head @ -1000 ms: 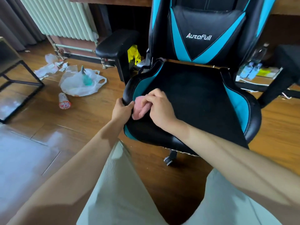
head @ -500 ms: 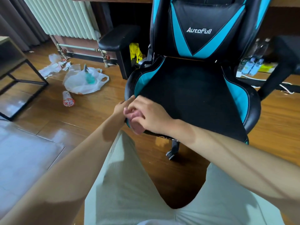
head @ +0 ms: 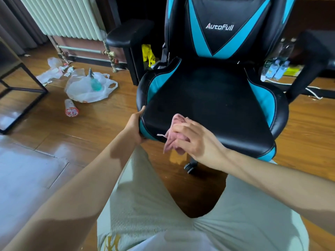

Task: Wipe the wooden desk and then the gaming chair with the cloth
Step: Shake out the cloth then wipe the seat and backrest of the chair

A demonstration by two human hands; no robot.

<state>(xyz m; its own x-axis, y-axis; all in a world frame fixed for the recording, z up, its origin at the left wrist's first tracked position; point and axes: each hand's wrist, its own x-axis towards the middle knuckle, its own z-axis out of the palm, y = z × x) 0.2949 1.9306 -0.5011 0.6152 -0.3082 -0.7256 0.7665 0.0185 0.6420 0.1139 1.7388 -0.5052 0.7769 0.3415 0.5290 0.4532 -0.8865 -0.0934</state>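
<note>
The black and blue gaming chair (head: pixel 213 98) faces me, its seat filling the middle of the head view. My left hand (head: pixel 136 125) grips the seat's front left corner. My right hand (head: pixel 194 140) is closed on a crumpled pink cloth (head: pixel 171 134) at the seat's front edge, the cloth partly hanging below the rim. The wooden desk shows only as a dark brown strip (head: pixel 311 11) behind the chair's back.
A white plastic bag (head: pixel 88 87), crumpled wrappers (head: pixel 52 69) and a fallen cup (head: pixel 71 108) litter the wooden floor at left. A black metal frame (head: pixel 21 91) stands far left, a radiator (head: pixel 63 17) behind. Water bottles (head: pixel 275 67) lie right of the chair. My pale shorts (head: pixel 163 205) fill the bottom.
My right hand with the cloth slid from the seat's left bolster down to the front edge, then a little right along it. The left hand stays on the front left corner.
</note>
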